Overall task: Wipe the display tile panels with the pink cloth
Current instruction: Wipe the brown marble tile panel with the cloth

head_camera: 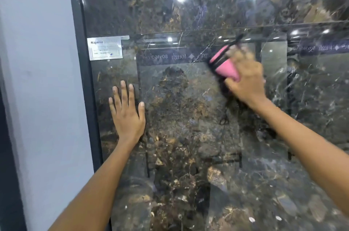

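A glossy dark marble-patterned tile panel (188, 136) stands upright in front of me, with a second panel (207, 0) above a horizontal seam. My left hand (126, 115) lies flat against the lower panel near its left edge, fingers straight and spread. My right hand (245, 79) grips the bunched pink cloth (224, 64) and presses it on the lower panel just under the seam, right of centre. The right hand and cloth are motion-blurred.
A black metal frame (85, 79) runs down the panel's left edge, with a pale grey wall (37, 79) beyond it. A white product label (105, 48) is stuck at the lower panel's top left corner. Ceiling lights and showroom signs reflect in the gloss.
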`<action>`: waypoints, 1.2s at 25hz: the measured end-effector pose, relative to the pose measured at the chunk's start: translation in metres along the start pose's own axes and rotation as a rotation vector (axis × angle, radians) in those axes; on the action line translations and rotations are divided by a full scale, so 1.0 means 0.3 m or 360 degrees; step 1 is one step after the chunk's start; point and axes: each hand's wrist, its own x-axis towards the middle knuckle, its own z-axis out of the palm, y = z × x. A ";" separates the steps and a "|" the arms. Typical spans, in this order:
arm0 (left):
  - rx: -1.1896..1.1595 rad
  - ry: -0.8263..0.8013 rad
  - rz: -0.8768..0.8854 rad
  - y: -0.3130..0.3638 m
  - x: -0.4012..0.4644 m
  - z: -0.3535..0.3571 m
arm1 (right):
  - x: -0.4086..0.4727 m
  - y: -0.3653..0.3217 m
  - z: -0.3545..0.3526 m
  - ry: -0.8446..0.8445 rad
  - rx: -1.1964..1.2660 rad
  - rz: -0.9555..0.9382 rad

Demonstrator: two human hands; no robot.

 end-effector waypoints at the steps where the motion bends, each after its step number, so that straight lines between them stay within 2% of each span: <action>1: -0.0002 0.0011 -0.0002 0.001 -0.002 0.004 | -0.007 0.013 -0.006 0.0129 0.0026 0.0285; 2: -0.0004 0.0015 0.0000 -0.001 -0.005 0.006 | -0.055 -0.004 0.011 0.0193 0.0057 0.0415; 3: -0.0005 0.0016 0.0008 -0.004 -0.006 0.008 | -0.138 -0.051 0.039 0.0196 0.0110 0.0386; 4: -0.0004 0.0017 0.0019 -0.006 -0.004 0.008 | -0.249 -0.112 0.079 0.0137 0.0131 0.0200; 5: -0.0007 0.0015 0.0022 -0.009 0.001 0.007 | -0.372 -0.182 0.113 0.0011 0.0126 -0.0130; 7: -0.0017 0.0014 0.0021 -0.009 0.004 0.005 | -0.567 -0.274 0.142 -0.0361 -0.0009 -0.0949; 8: -0.0020 0.0014 0.0019 -0.009 -0.004 0.006 | -0.577 -0.278 0.136 -0.0451 -0.0083 -0.1176; 9: -0.0020 0.0019 0.0022 -0.007 -0.010 0.008 | -0.530 -0.262 0.129 -0.0431 -0.0136 -0.1202; 10: -0.0019 0.0024 0.0027 -0.006 -0.015 0.010 | -0.450 -0.244 0.125 -0.0302 -0.0150 -0.1015; 13: -0.0023 0.0028 0.0033 -0.013 -0.019 0.015 | -0.132 -0.202 0.095 0.0130 -0.0004 -0.0105; 14: -0.0020 0.0030 0.0038 -0.015 -0.018 0.018 | -0.084 -0.226 0.105 0.0196 0.0111 0.0046; 15: -0.0021 0.0035 0.0042 -0.016 -0.015 0.018 | -0.087 -0.267 0.131 0.0226 0.0193 0.0045; 16: -0.0028 0.0042 0.0049 -0.015 -0.012 0.019 | -0.147 -0.316 0.170 0.0183 0.0254 -0.0090; 17: -0.0036 0.0049 0.0065 -0.015 -0.007 0.018 | -0.258 -0.371 0.212 0.0048 0.0269 -0.0347; 20: -0.0029 0.0028 0.0114 -0.016 0.008 0.003 | -0.649 -0.464 0.258 -0.0624 0.0117 -0.1461; 21: -0.0012 0.0012 0.0111 -0.016 0.003 -0.001 | -0.704 -0.448 0.250 -0.0789 0.0119 -0.1667; 22: 0.0007 -0.0004 0.0106 -0.017 -0.009 -0.002 | -0.697 -0.413 0.238 -0.0817 0.0166 -0.1724; 23: 0.0032 -0.0019 0.0109 -0.019 -0.019 0.002 | -0.643 -0.377 0.220 -0.0701 0.0168 -0.1623; 24: 0.0058 -0.0038 0.0116 -0.022 -0.021 0.005 | -0.564 -0.336 0.204 -0.0519 0.0170 -0.1366; 26: 0.0082 -0.0064 0.0145 -0.026 -0.007 0.000 | -0.397 -0.247 0.160 -0.0103 0.0119 -0.0624; 28: 0.0057 -0.0090 0.0161 -0.027 -0.001 -0.011 | -0.350 -0.224 0.137 0.0082 0.0155 -0.0020; 29: 0.0022 -0.0100 0.0179 -0.027 -0.028 -0.016 | -0.400 -0.239 0.158 0.0073 0.0174 0.0051; 30: -0.0015 -0.0110 0.0201 -0.025 -0.083 -0.013 | -0.490 -0.267 0.185 -0.0011 0.0164 -0.0086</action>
